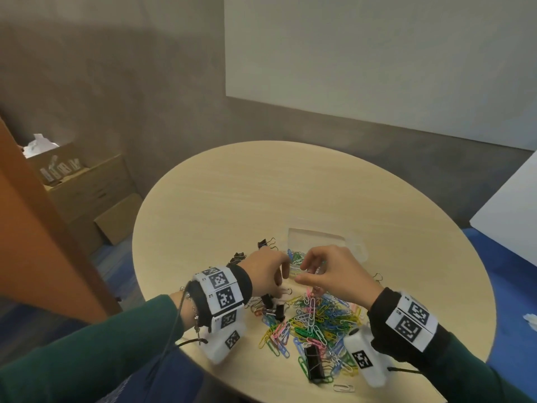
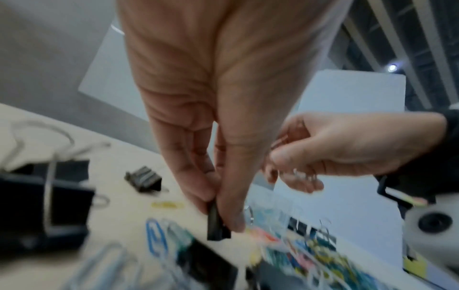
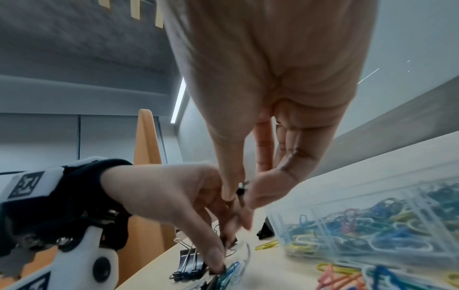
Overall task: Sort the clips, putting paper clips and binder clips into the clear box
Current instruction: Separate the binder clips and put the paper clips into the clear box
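Note:
My left hand [image 1: 280, 282] hangs over the table [image 1: 232, 199] just left of the clear box [image 1: 328, 241]. In the left wrist view its thumb and fingers pinch a small black binder clip [image 2: 217, 225]. My right hand [image 1: 300, 273] is close beside it, at the box's near edge. Its thumb and forefinger pinch a small clip [image 3: 241, 188] with silver wire; blur hides what kind. The box holds coloured paper clips [image 1: 296, 257]. A heap of coloured paper clips [image 1: 316, 321] lies on the table under my right wrist.
A large black binder clip [image 1: 315, 365] lies at the table's near edge, with a lone white paper clip [image 1: 344, 388] beside it. Small black binder clips lie left of the heap [image 1: 274, 308] and beyond my left hand [image 1: 263, 243]. Cardboard boxes [image 1: 87, 193] stand on the floor at left.

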